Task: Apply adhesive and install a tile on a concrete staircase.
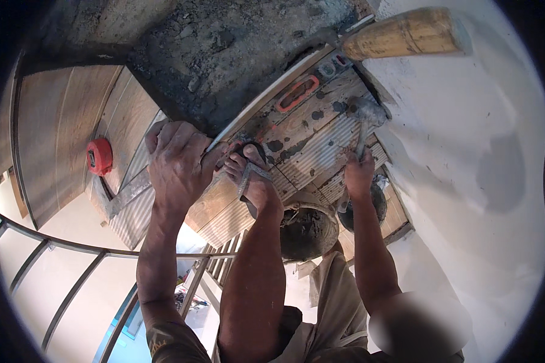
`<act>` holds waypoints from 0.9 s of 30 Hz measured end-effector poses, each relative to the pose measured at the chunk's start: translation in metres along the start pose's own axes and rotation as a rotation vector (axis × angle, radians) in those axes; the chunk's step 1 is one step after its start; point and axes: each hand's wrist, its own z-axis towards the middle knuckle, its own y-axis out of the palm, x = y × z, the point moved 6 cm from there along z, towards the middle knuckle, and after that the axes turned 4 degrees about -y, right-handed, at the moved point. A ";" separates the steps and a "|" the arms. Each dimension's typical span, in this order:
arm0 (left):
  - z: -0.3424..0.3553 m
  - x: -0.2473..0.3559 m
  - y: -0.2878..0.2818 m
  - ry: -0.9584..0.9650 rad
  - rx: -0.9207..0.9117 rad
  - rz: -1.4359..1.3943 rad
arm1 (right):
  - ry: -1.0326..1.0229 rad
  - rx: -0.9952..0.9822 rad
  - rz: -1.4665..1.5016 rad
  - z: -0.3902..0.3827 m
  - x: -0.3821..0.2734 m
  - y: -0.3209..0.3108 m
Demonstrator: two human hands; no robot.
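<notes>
My left hand is closed round the near end of a long, mud-stained spirit level, its thumb on one side and curled fingers on the other. The level has a red-rimmed hand slot and lies slanting over wood-patterned tiles. In my right hand is the handle of a hammer, whose grey head points away from me over the tiles. My sandalled foot stands on the tiles between both hands. The level hides part of the tile edge.
Wet grey mortar covers the far area. A mortar-lined bucket and a dark bowl sit near me. On the left tiles lies a red tape measure. A bamboo piece juts beside the white wall; a railing curves lower left.
</notes>
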 end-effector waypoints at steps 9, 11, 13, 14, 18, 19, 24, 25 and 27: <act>-0.005 -0.006 -0.002 0.034 0.036 -0.033 | 0.442 -0.355 1.080 -0.084 -0.134 0.028; -0.004 -0.005 -0.004 0.050 0.058 -0.048 | 0.630 -0.445 1.191 -0.100 -0.160 0.032; -0.005 -0.005 -0.003 0.042 0.040 -0.049 | 0.671 -0.461 1.265 -0.111 -0.176 0.037; -0.005 -0.005 -0.004 0.040 0.042 -0.046 | 0.710 -0.404 1.311 -0.115 -0.185 0.039; -0.002 -0.004 -0.007 0.039 0.055 -0.079 | 0.730 -0.307 1.346 -0.121 -0.214 0.055; -0.003 -0.004 -0.006 0.039 0.063 -0.100 | 0.763 -0.317 1.282 -0.122 -0.217 0.057; -0.005 -0.007 -0.008 0.036 0.058 -0.091 | 0.696 -0.378 1.304 -0.130 -0.224 0.057; -0.005 -0.007 -0.007 0.029 0.054 -0.093 | 0.770 -0.290 1.334 -0.133 -0.224 0.059; -0.004 -0.007 -0.005 0.031 0.054 -0.098 | 0.841 -0.203 1.361 -0.135 -0.224 0.059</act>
